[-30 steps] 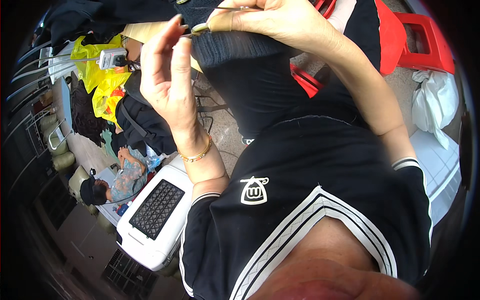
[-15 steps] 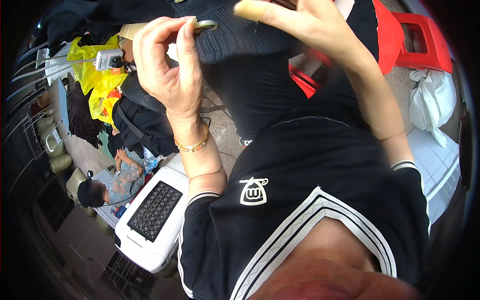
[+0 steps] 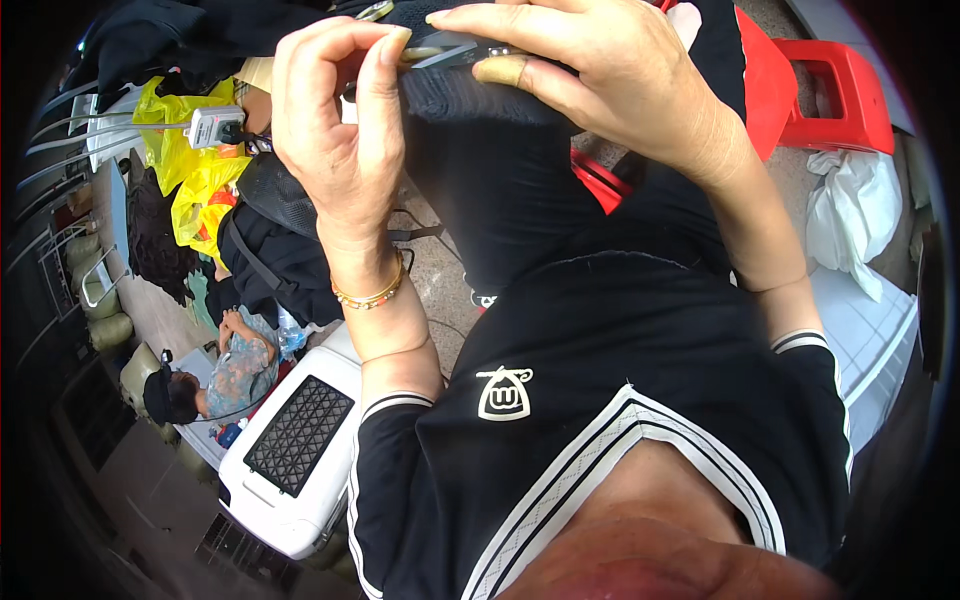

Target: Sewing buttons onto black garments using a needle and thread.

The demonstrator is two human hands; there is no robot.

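Note:
My left hand (image 3: 345, 120) is raised over my lap, its thumb and forefinger pinched on a small, pale greenish ring-like piece (image 3: 422, 52). Close beside it, my right hand (image 3: 610, 75) is closed around a small tool with a thin shiny blade (image 3: 447, 56); its grip is mostly hidden by the fingers. The blade reaches toward the pinched piece, and I cannot tell whether they touch. A yellowish covering (image 3: 502, 70) wraps my right thumb. Dark ribbed knit fabric (image 3: 480, 97) lies on my lap beneath both hands.
A red plastic stool (image 3: 840, 95) and a white bag (image 3: 850, 215) are at the right. Yellow bags (image 3: 205, 195), a white power strip (image 3: 213, 127) and a black bag (image 3: 275, 260) lie left. A white case (image 3: 295, 440) and a seated person (image 3: 235, 365) are lower left.
My right hand, blurred and farther up before, has come down and left beside my left fingertips, with the blade now showing. My left hand has barely shifted.

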